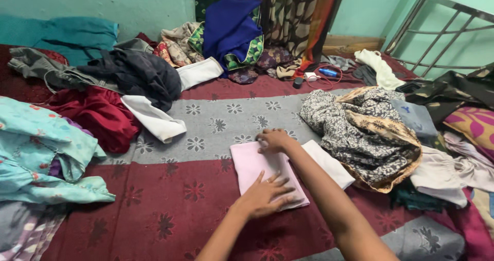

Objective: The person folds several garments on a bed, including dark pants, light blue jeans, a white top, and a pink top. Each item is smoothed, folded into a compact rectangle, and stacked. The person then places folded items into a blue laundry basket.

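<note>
A folded pale pink cloth (250, 163) lies on a maroon and grey flowered bedspread (170, 199). My left hand (266, 194) rests flat on its near end, fingers spread. My right hand (272, 139) presses on its far edge with the fingers curled down. A folded white cloth (329, 163) lies right beside the pink one, partly under my right forearm.
Heaps of clothes ring the bed: a grey patterned bundle with tan trim (360, 132) at right, teal floral fabric (36, 153) at left, red cloth (98, 114), dark garments (139, 75), a blue cloth (229, 27) at the back. A metal bed rail (442, 29) stands at right.
</note>
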